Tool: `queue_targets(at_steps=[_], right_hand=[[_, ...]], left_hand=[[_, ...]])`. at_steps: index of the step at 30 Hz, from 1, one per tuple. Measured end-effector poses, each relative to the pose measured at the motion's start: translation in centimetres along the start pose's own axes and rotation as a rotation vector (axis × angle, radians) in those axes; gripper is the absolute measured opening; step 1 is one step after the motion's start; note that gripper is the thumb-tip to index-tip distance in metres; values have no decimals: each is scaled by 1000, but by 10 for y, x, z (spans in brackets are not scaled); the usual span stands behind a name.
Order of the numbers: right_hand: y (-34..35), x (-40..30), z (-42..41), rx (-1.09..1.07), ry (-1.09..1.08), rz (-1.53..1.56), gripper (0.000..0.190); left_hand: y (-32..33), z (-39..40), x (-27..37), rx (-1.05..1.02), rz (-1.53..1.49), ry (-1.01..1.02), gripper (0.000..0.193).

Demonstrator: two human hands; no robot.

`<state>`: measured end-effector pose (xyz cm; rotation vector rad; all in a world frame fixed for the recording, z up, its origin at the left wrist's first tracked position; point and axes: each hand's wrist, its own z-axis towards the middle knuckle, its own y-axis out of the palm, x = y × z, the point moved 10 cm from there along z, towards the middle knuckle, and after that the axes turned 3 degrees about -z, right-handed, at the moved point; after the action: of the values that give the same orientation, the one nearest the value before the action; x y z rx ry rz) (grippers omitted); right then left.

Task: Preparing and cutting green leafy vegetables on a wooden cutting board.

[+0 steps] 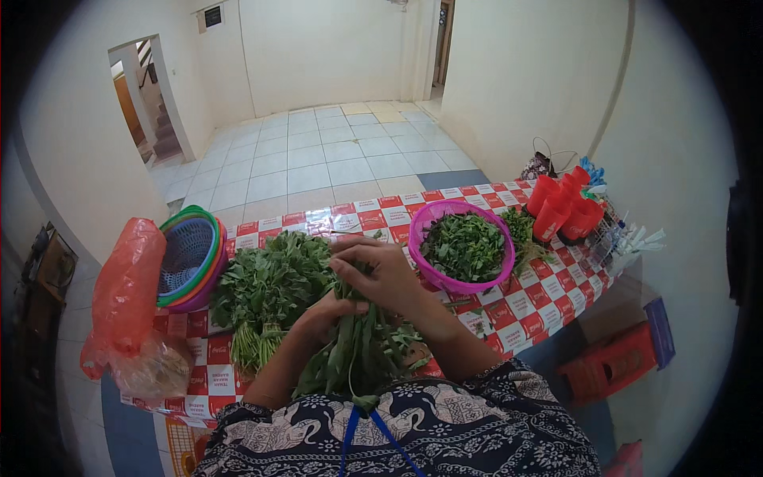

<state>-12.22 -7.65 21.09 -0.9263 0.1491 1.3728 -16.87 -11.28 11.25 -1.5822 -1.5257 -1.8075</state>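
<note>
Close to my body, a bunch of long-leaved greens (357, 346) hangs with its leaf tips toward me. My left hand (331, 311) grips it near the stem end. Over the top of the stems my right hand (378, 271) curls, thumb and fingers bent together on them; the fingertips partly hide what they pinch. To the left lies a large pile of leafy greens (280, 268) with bundled pale stems (253, 346). Right of my hands stands a pink plastic colander (511, 262) holding picked green leaves (465, 247).
A red-and-white checked tablecloth (518, 307) covers the table. Nested plastic baskets (189, 250) and a red plastic bag (128, 280) stand at left. Red cups (551, 217) and more thin-stemmed greens (518, 223) are at right. A red crate (614, 364) sits below the right edge.
</note>
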Motion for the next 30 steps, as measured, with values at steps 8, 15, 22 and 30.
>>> queue_targets(at_steps=[8,15,22,30], right_hand=[[2,3,0,26,75,-27,30],[-23,-26,46,79,-63,-40,24],[-38,-67,48,126,-265,152,33],[-18,-64,39,-175,-180,-505,78]], left_hand=[[-21,27,5,-97,455,-63,61],[3,19,106,189,716,622,54],[9,6,103,40,694,738,61],[-32,36,79,64,-92,610,28]])
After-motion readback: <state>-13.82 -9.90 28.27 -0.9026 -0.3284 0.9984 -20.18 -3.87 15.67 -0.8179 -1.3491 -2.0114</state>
